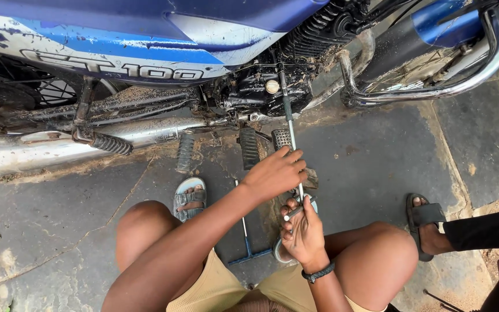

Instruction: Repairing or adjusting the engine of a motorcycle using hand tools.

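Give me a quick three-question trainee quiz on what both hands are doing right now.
1. True or false: both hands grip the long T-handle wrench.
2. Where does the wrench's far end sit? A) front wheel B) engine C) exhaust pipe
3. What lies on the stone floor between the sandals?

Key:
1. True: left hand on the shaft, right hand at the handle.
2. B
3. A second T-handle wrench.

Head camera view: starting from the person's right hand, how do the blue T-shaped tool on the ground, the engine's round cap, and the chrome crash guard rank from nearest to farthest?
From the right hand:
1. Blue T-shaped tool, on the ground just to its left, between the knees.
2. Round cap, up on the dirty engine case, ahead.
3. Chrome crash guard, far upper right by the front wheel.
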